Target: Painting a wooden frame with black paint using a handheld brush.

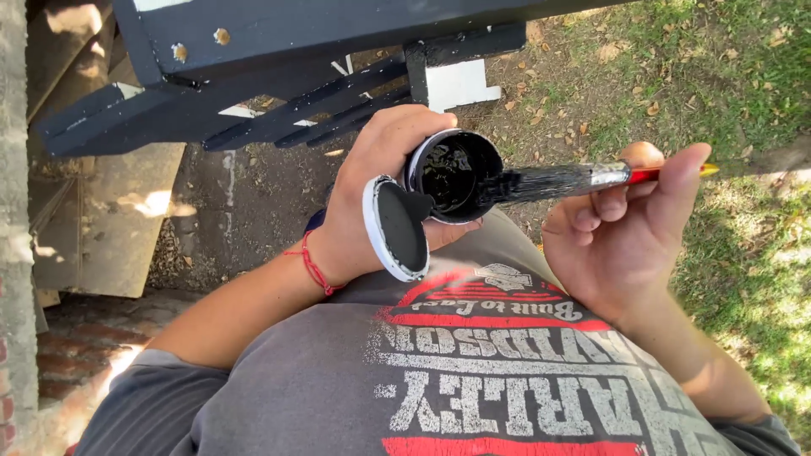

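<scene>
- Paint can (452, 173), small and open, sat gripped in the left hand (372, 203), its lid (393, 228) hanging beside the rim.
- Right hand (621, 228) pinched the brush (583, 177), which lay level, bristles pointing left into the can.
- Black painted rails (287, 105) stood beyond.

open black paint can (452, 175), tilted, brush (557, 180) dipped

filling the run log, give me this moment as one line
left hand: holds open paint can | lid: beside can | right hand: holds brush, bristles at can
</scene>
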